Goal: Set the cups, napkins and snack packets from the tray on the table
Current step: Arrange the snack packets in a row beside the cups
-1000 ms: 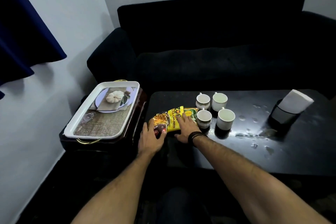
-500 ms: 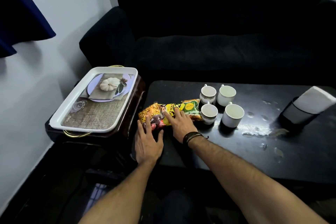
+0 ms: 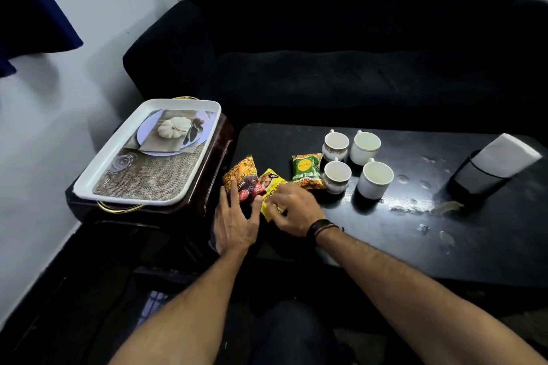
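Observation:
Three snack packets lie at the left end of the black table (image 3: 385,234). My left hand (image 3: 234,221) grips the orange and maroon packet (image 3: 241,179) at its near end. My right hand (image 3: 292,209) pinches the yellow packet (image 3: 271,191) beside it. The green packet (image 3: 307,170) lies apart, touching the near-left cup (image 3: 336,176). Several white cups stand in a cluster; another is at the far left of it (image 3: 335,145). White napkins (image 3: 504,154) stand in a black holder (image 3: 471,181) at the right. The white tray (image 3: 98,175) on the side table holds nothing loose.
A black sofa (image 3: 341,47) runs behind the table. The tray rests on a dark side table (image 3: 213,163) by the white wall. Water drops and smears (image 3: 415,204) mark the table's right half. A blue curtain (image 3: 26,9) hangs at top left.
The packets were bunched together under both hands. Now they are spread apart: the green one lies alone by the cups, and each hand holds one of the other two.

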